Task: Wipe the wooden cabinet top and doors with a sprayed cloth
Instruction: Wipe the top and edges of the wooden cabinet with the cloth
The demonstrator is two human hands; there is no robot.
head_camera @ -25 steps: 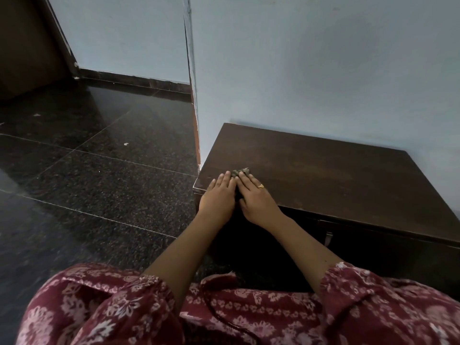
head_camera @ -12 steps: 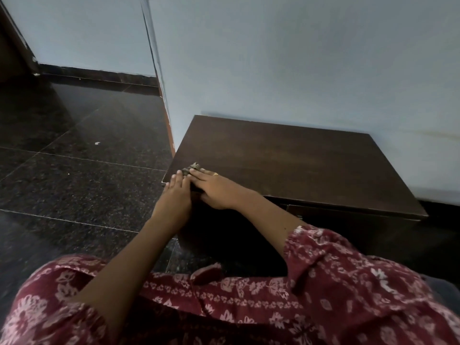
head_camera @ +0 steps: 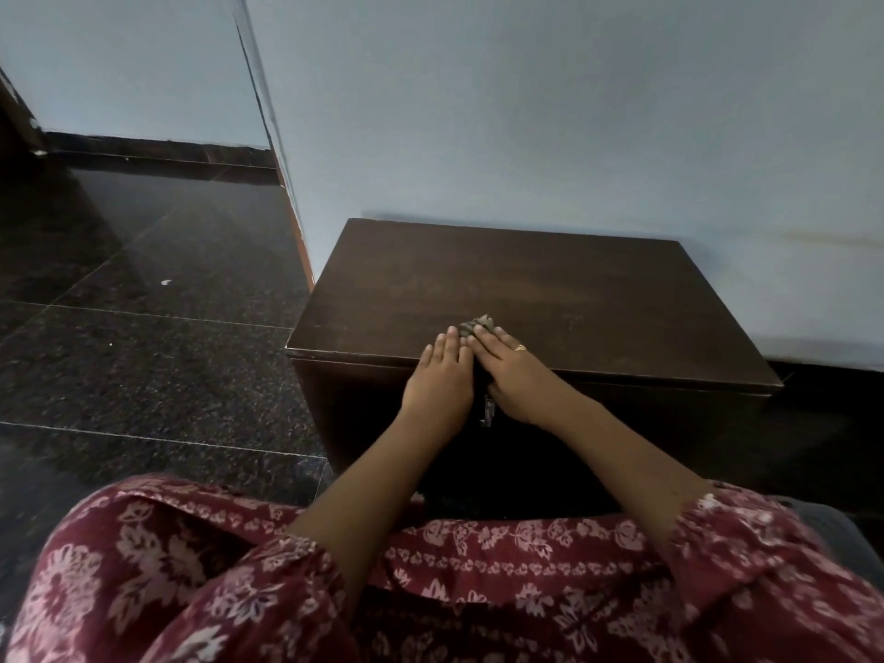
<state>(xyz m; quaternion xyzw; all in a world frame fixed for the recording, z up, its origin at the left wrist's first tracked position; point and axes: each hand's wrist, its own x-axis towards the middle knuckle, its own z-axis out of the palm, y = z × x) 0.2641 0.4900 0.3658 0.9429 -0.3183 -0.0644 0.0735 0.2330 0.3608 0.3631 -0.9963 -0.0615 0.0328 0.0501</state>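
Both hands flat, side by side at the front edge of the dark wooden cabinet [head_camera: 550, 299], left hand [head_camera: 440, 382] and right hand [head_camera: 514, 375] with fingers [head_camera: 497, 339] stretched out, pressing the crumpled cloth [head_camera: 478, 323] onto the top.

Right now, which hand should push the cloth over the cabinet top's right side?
Right hand: its fingers already cover the cloth, and the bare top lies on its side. The left hand only rests beside it.

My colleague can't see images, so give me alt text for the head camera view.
Two bare hands, left hand and right hand, lie flat side by side on a small cloth at the front edge of a dark wooden cabinet standing against a pale wall on a black floor.
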